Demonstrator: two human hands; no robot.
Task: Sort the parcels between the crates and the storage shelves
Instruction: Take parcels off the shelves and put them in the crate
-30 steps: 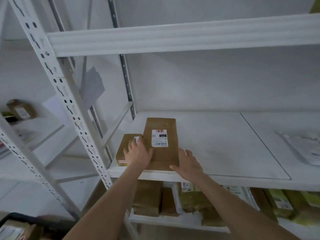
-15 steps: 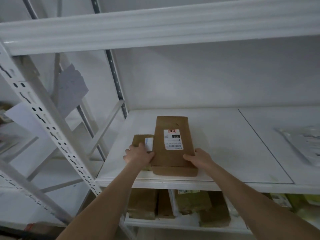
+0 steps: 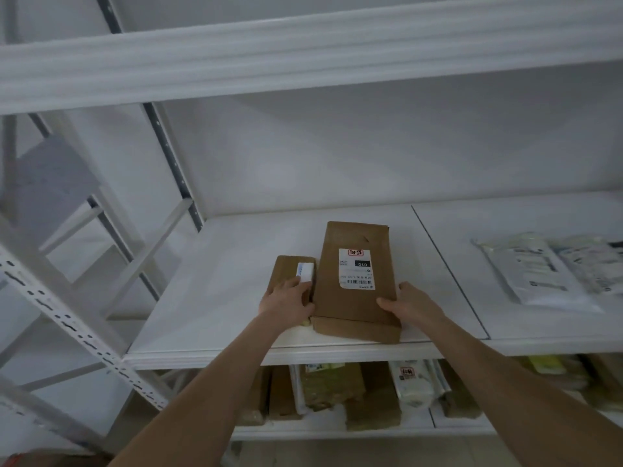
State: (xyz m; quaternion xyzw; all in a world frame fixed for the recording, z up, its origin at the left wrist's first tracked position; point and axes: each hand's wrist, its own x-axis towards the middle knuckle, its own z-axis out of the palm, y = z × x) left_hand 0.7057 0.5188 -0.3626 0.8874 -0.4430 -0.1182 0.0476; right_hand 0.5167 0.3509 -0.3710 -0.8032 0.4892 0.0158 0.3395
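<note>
Brown cardboard, two parcels, side by side and touching on the white middle shelf (image 3: 219,298), near its front edge. The large parcel (image 3: 357,291) lies flat, long side running toward the back wall. Its white label (image 3: 356,269) faces up, with a barcode and a red stamp on it. The small parcel (image 3: 289,269) sits against the large one's left side, with a white sticker at its right edge.

Both hands are on the shelf, apart, one on each parcel. The left hand (image 3: 286,301) lies palm down on the small parcel, fingers spread over its top, fingertips near the sticker. The right hand (image 3: 409,303) holds the large parcel at its near right corner, thumb laid on the top face, fingers down the right side.

To the right, past a seam in the shelf board, pale plastic mailer bags (image 3: 539,271) lie flat, well apart from the boxes. On the lower shelf (image 3: 337,429), more brown and pale packages (image 3: 337,389) stand packed together. A perforated white upright (image 3: 67,325) slants across at left. A white beam (image 3: 303,55) crosses overhead.
</note>
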